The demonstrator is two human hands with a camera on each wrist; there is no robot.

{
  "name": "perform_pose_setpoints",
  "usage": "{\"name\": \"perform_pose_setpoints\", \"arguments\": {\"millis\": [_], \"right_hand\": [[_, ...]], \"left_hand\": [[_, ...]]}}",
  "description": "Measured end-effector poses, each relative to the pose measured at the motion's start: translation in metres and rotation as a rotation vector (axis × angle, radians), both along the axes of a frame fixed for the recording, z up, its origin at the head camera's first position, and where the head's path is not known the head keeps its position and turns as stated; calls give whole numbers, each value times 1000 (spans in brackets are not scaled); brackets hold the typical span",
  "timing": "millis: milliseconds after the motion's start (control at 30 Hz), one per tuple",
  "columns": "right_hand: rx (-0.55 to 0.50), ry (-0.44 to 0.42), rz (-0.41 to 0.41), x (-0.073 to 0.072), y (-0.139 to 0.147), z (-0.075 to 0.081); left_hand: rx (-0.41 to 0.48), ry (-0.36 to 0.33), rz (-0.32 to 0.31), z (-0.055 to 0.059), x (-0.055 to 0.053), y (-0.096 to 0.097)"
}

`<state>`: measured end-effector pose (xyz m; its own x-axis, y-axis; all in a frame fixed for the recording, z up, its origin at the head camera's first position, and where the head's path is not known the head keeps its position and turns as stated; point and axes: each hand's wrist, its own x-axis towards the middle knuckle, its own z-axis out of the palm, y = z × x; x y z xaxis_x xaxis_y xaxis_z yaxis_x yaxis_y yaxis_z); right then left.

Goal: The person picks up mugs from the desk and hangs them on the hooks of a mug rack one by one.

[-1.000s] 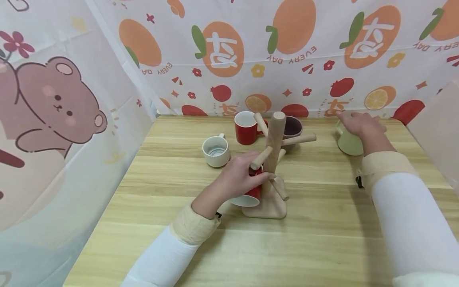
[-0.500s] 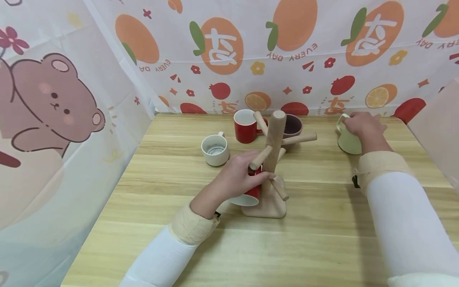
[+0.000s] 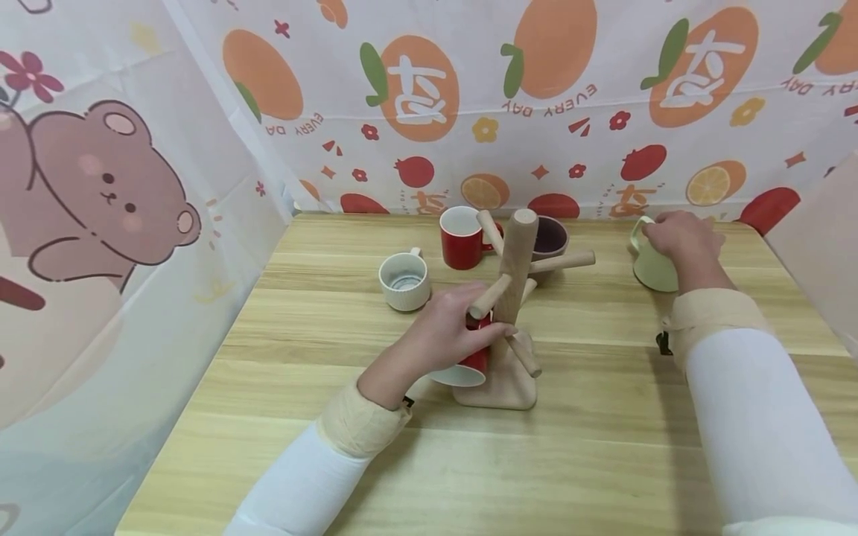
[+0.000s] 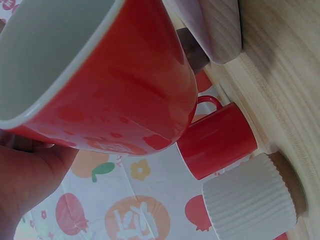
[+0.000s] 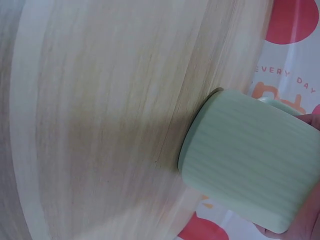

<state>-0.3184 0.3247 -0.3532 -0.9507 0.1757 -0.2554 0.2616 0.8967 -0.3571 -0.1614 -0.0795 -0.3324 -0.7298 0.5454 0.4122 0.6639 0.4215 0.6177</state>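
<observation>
My left hand (image 3: 445, 327) grips a red mug (image 3: 477, 360) beside a wooden mug tree (image 3: 518, 257). The mug lies tipped sideways against the post, its white mouth facing me; in the left wrist view its red wall (image 4: 135, 85) fills the upper left. Its handle is hidden behind my fingers and a peg. Far right, my right hand (image 3: 685, 242) reaches down over a light green mug (image 3: 653, 268) and holds it around the upper rim. In the right wrist view the ribbed green mug (image 5: 250, 155) has its base close to the tabletop, its handle partly behind my fingers.
Behind the tree stand another red mug (image 3: 461, 246) and a dark purple mug (image 3: 550, 237). A white ribbed cup (image 3: 404, 283) is left of them. The tree's pegs (image 3: 563, 260) stick out several ways. A printed curtain (image 3: 469, 89) hangs along the table's back edge.
My right hand has settled onto the green mug's rim, shifting slightly so that its handle shows more. The left hand and its red mug stay in place at the tree.
</observation>
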Motion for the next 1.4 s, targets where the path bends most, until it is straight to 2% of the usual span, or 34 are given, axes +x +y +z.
{"name": "perform_pose_setpoints", "arguments": {"millis": [333, 400, 500, 633, 867, 1033, 1200, 1400], "right_hand": [[22, 58, 26, 6, 2, 0], [5, 103, 44, 9, 4, -1], [-54, 214, 54, 13, 8, -3], [-230, 339, 5, 22, 12, -4], [-568, 413, -155, 52, -2, 5], [-906, 555, -214, 78, -24, 18], [-1244, 705, -172, 102, -52, 36], [-1432, 815, -29, 124, -77, 52]], "left_hand": [[0, 11, 3, 0, 1, 0], [0, 12, 6, 0, 2, 0], [-2, 11, 11, -1, 2, 0], [-5, 2, 16, -1, 2, 0], [-13, -11, 22, 0, 3, 0], [-20, -5, 29, 0, 3, 0], [-18, 0, 23, 0, 4, -2], [42, -59, -16, 14, 5, -15]]}}
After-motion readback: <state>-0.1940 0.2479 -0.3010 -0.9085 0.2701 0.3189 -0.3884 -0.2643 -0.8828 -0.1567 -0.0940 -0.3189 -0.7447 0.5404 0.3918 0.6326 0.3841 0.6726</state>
